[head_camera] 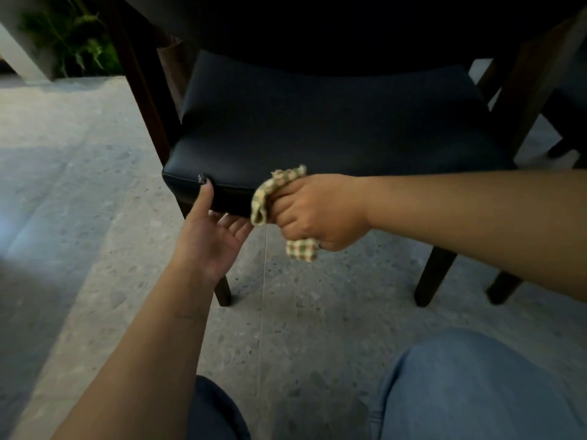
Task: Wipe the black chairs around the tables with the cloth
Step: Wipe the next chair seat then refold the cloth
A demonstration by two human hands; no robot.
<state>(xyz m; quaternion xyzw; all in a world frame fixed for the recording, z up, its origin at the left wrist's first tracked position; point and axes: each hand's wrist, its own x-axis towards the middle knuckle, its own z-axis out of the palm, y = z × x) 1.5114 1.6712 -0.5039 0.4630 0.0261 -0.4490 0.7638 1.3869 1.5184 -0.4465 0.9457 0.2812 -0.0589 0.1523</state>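
A grey speckled floor carries the black chair on its dark wooden legs.

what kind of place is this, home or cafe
Probably a cafe or restaurant dining area: a black padded leather chair seat tucked under a dark table, speckled grey terrazzo floor, and green leafy plants behind.
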